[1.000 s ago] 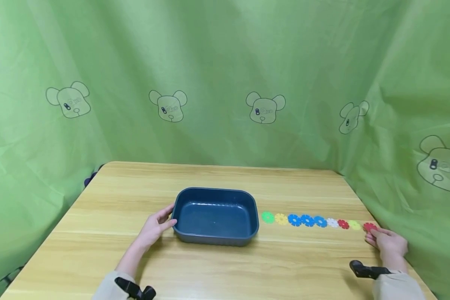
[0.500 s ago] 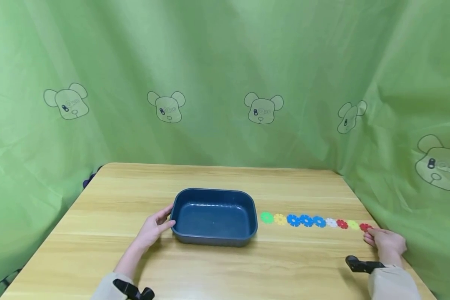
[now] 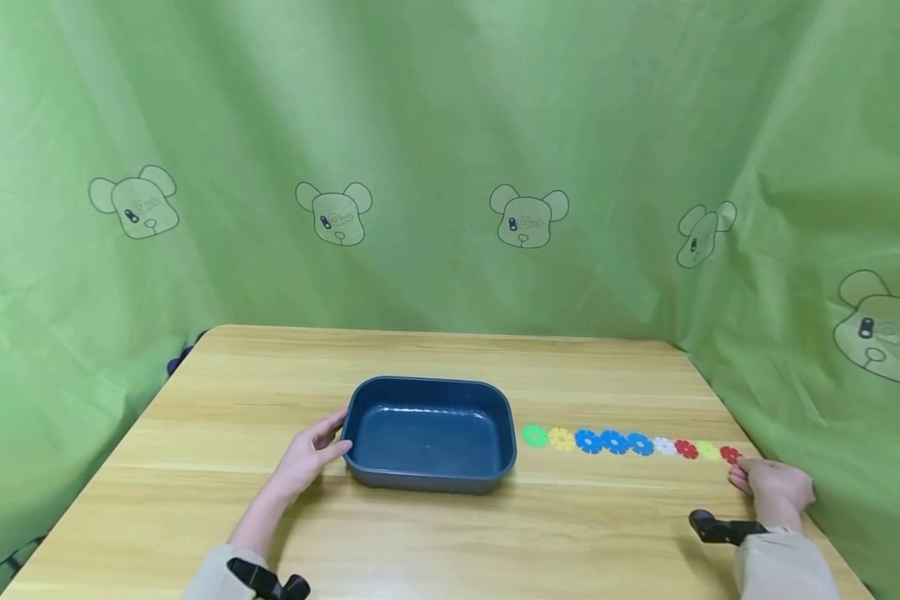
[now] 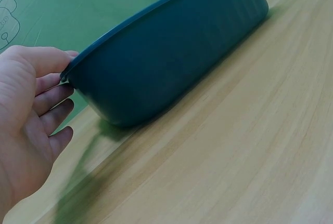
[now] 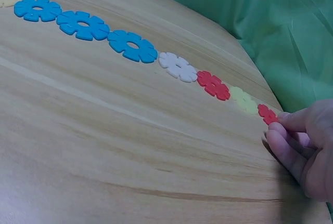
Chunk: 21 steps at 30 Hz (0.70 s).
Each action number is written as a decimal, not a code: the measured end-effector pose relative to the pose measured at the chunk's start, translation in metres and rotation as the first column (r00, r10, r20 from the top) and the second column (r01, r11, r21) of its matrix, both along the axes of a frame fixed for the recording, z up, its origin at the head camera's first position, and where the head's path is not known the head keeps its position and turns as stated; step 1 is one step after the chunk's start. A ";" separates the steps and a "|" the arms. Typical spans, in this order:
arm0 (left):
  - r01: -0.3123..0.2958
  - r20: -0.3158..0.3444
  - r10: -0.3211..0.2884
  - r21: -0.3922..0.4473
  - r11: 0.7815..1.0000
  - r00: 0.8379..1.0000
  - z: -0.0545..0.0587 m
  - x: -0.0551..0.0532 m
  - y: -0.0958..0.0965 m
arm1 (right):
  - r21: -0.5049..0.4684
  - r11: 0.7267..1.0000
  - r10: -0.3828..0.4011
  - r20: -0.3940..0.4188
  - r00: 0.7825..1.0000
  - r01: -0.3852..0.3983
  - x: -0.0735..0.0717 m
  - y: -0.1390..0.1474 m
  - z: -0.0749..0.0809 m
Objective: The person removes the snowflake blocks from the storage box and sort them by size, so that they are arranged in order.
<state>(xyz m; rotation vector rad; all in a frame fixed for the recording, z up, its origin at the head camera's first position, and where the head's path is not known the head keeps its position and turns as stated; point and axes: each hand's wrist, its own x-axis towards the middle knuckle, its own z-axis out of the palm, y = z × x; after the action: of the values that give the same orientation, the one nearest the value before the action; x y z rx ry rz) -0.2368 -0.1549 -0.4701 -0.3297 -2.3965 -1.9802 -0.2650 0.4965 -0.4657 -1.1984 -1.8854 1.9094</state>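
Observation:
My left hand (image 3: 303, 460) holds the left rim of a dark blue plastic basin (image 3: 429, 482), which stands on the table. In the left wrist view, the thumb lies over the basin's edge and the fingers are just under it. At the right, my right hand (image 3: 778, 485) pinches a red notched plastic snowflake disc (image 5: 267, 114) between thumb and fingertip. This disc lies at the right end of a row, right at the edge of a yellow-green disc (image 5: 243, 100). Leftward follow another red disc (image 5: 213, 85), a white disc (image 5: 177, 67) and several blue discs (image 5: 132, 46).
A yellow disc (image 3: 562, 439) and a green disc (image 3: 535, 436) form the row's left end, close to the basin's right side. The wooden table (image 3: 570, 542) has its right edge near my right hand. A green curtain (image 3: 435, 100) hangs behind and along the sides.
My right hand has slid the end red disc a little left, up against the yellow-green disc. The left hand and the basin have stayed in place.

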 end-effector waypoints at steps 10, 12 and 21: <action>0.022 0.013 -0.022 0.019 1.000 1.000 0.005 0.002 0.004 | -0.049 0.999 0.016 -0.062 0.998 -0.020 0.011 -0.003 0.001; 0.012 0.009 -0.012 0.009 1.000 1.000 0.001 0.001 0.002 | -0.105 0.994 0.023 -0.108 0.994 -0.034 0.012 -0.010 0.002; -0.071 0.017 0.074 -0.125 0.990 0.997 0.013 0.003 -0.024 | 0.006 0.949 0.286 -0.427 0.858 -0.314 -0.045 -0.021 -0.024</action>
<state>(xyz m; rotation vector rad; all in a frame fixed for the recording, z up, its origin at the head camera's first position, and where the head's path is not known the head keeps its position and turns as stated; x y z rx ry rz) -0.2340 -0.1788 -0.4572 -0.2206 -2.5124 -1.8191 -0.3102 0.4750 -0.4896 -0.4518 -1.8550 2.1789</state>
